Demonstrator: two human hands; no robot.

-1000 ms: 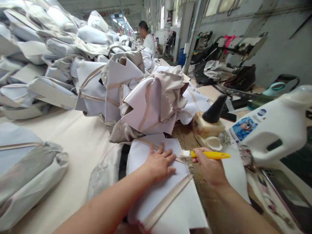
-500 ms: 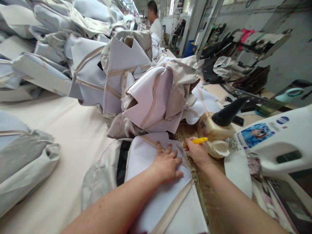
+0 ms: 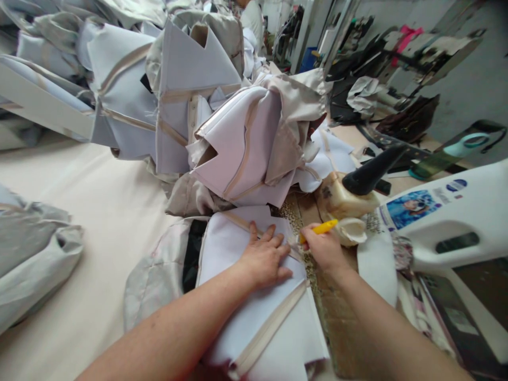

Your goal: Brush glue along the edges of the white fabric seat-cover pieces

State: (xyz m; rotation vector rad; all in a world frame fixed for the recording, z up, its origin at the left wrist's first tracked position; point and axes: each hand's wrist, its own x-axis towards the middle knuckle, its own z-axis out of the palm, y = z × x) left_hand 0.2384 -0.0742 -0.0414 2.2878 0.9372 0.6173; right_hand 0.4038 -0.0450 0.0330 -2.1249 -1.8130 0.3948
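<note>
My left hand point(image 3: 266, 258) lies flat with spread fingers on a white fabric piece point(image 3: 238, 248) that has beige strips across it. Closed around a yellow-handled brush point(image 3: 323, 227), my right hand point(image 3: 323, 247) rests at the piece's right edge. The brush's tip is partly hidden and seems to touch that edge. Under the edge runs a brown board point(image 3: 337, 317) crusted with residue. A grey fabric part point(image 3: 154, 270) with a black band adjoins the white piece on the left.
Sewn white and grey pieces point(image 3: 254, 143) are heaped ahead. To the right stand a yellowish container point(image 3: 345, 198) with a black cone, a white jug point(image 3: 472, 211), a phone point(image 3: 448, 307) and a green bottle point(image 3: 448, 156). A person point(image 3: 252, 21) is far back.
The view has tilted down and shifted slightly, so the heap sits higher and further left. My right hand, with the brush, is a little lower along the piece's edge. My left hand stays flat on it.
</note>
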